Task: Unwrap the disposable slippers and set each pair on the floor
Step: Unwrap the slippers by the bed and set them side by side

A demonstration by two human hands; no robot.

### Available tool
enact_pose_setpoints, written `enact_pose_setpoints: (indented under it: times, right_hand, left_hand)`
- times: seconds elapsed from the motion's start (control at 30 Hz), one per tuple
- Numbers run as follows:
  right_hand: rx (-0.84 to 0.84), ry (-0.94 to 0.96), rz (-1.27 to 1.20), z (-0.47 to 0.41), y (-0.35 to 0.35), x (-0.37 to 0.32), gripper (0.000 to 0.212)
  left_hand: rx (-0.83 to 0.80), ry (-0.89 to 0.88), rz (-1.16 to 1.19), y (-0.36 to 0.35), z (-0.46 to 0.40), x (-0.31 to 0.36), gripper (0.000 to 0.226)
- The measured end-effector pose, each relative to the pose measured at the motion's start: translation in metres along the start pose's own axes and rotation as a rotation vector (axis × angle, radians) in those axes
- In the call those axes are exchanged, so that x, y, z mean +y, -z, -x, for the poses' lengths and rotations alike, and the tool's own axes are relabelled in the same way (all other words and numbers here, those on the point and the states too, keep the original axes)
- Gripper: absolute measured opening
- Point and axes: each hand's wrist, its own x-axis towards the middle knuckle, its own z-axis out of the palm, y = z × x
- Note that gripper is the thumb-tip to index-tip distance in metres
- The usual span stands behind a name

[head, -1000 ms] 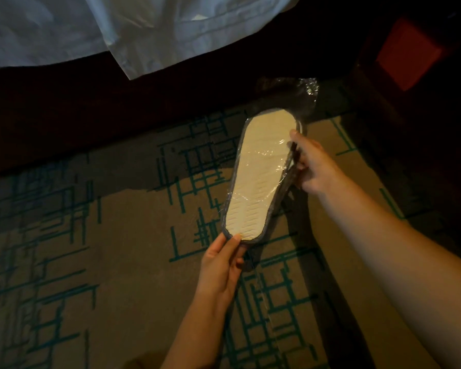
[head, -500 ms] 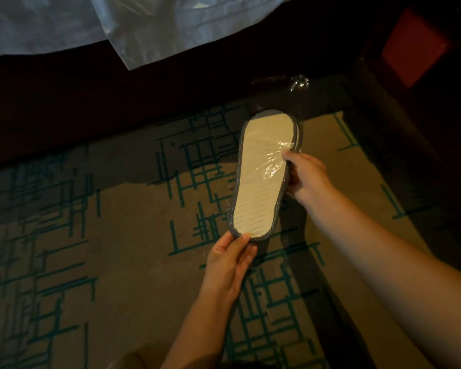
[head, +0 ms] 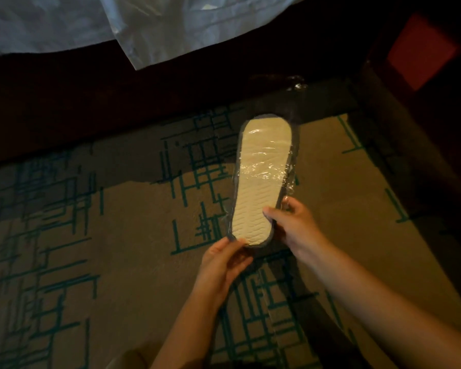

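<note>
Your left hand [head: 221, 262] pinches the wrapped slippers [head: 261, 182] at the near end | your right hand [head: 293, 225] grips their right edge | carpet [head: 117, 235] below

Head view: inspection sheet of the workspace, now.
Surface: tan carpet with teal lines.
Job's things: slippers held above the floor, sole up, inside clear plastic wrap.
Clutter: nothing seen.
Grippers: left hand pinches the near end; right hand grips the right edge.
Cables: nothing seen.
Surroundings: white bedding at top, red panel top right, much in shadow.
</note>
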Motion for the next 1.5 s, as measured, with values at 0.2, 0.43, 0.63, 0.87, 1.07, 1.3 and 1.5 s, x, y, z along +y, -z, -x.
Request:
enact_pose_setpoints:
  times: [0.2, 0.43, 0.63, 0.87, 1.07, 1.3, 1.5]
  right_hand:
    - [-0.123, -0.056, 0.141, -0.001, 0.027, 0.012, 0.056]
    - [-0.289, -0.036, 0.232, -0.009, 0.035, 0.022, 0.050]
    - [-0.376, -0.004, 0.282, -0.016, 0.054, 0.026, 0.093]
    - [-0.418, 0.101, 0.467, -0.026, 0.070, 0.018, 0.063]
    - [-0.434, 0.100, 0.356, -0.031, 0.084, 0.013, 0.092]
    - [-0.369, 0.082, 0.372, -0.034, 0.093, 0.013, 0.056]
    - [-0.265, 0.120, 0.218, -0.039, 0.092, 0.027, 0.038]
  left_hand:
    - [0.007, 0.068, -0.104, 0.022, -0.028, 0.047, 0.051]
    - [0.090, -0.029, -0.011, 0.006, -0.048, 0.063, 0.009]
    - [0.204, -0.006, 0.006, 0.007, -0.061, 0.067, 0.025]
    - [0.253, 0.035, -0.007, 0.011, -0.065, 0.082, 0.012]
    - [0.262, 0.040, -0.035, 0.017, -0.074, 0.093, 0.006]
    - [0.416, -0.063, 0.359, 0.057, -0.078, 0.112, 0.008]
    - [0.462, -0.153, 0.250, 0.104, -0.062, 0.133, 0.013]
